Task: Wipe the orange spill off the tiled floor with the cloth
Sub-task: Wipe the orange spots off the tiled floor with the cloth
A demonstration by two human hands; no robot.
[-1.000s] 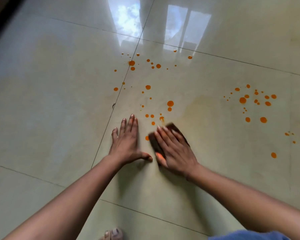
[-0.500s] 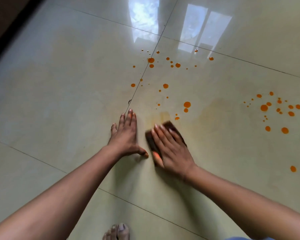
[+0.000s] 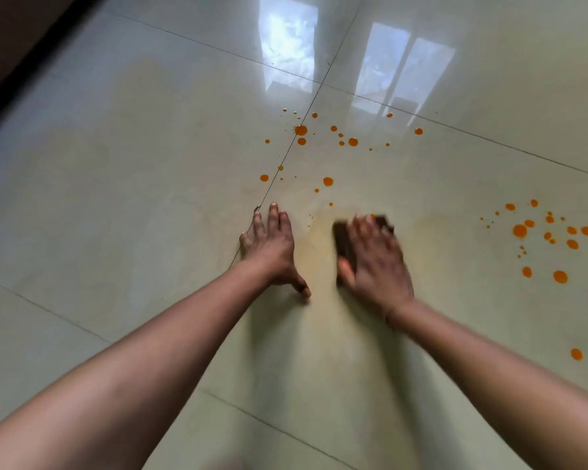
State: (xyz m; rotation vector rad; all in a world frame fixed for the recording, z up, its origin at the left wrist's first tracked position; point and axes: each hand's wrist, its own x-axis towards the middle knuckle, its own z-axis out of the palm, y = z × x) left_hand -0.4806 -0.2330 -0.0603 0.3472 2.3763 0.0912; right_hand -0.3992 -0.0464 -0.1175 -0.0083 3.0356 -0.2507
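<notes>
Hands flat on a glossy tiled floor (image 3: pixel 116 198), the right one pressing a dark cloth (image 3: pixel 345 242) among orange drops.

Right hand (image 3: pixel 375 262) lies palm-down on the brown cloth, fingers (image 3: pixel 364 225) spread flat over it rather than curled around it; the hand is motion-blurred. Left hand (image 3: pixel 270 247) rests just beside it, fingers open and flat on the bare tile, thumb out toward the cloth, holding nothing. Orange spill (image 3: pixel 301 130) shows as scattered round drops beyond both hands near a grout line (image 3: pixel 272 188), with a second cluster (image 3: pixel 540 232) well apart to the right. A faint yellowish smear (image 3: pixel 314 245) marks the tile between the hands. Window reflections (image 3: pixel 287 45) shine at the far end.
</notes>
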